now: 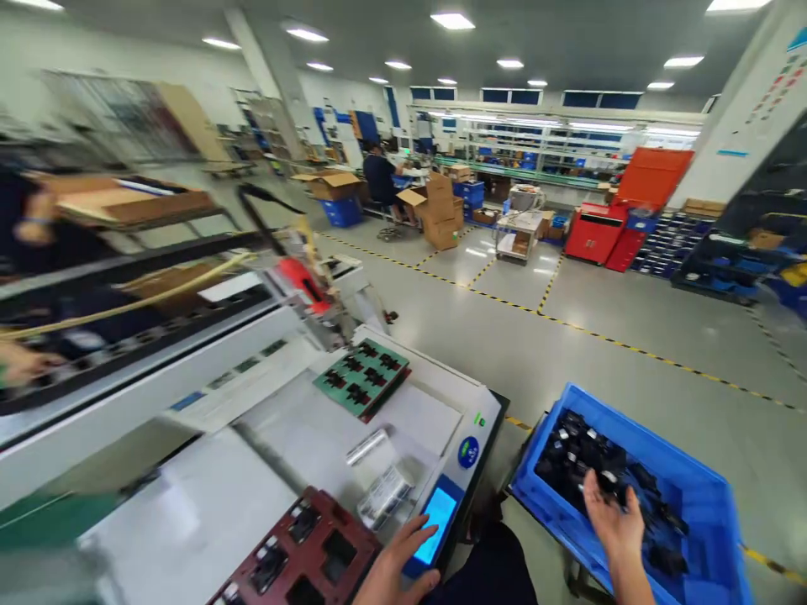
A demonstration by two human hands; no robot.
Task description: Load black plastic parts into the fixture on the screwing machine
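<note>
My left hand [403,561] is open, fingers stretched over the edge of a lit blue touchscreen [436,523]; whether they touch it I cannot tell. Beside that hand lies a dark red fixture plate [356,538] with square cutouts, some with black parts in them. My right hand [614,523] is over a blue plastic bin [709,487], fingers apart around small black parts [583,441], with none plainly gripped. Farther up the white machine top rests a green board [337,382] carrying several black parts.
Two clear, shiny rolls [386,494] lie on the machine's white surface [429,412]. A red-handled tool [303,284] stands at its far side. Another person's hand [29,363] shows at the left edge. Behind are cardboard boxes [440,214] and a seated person [380,178].
</note>
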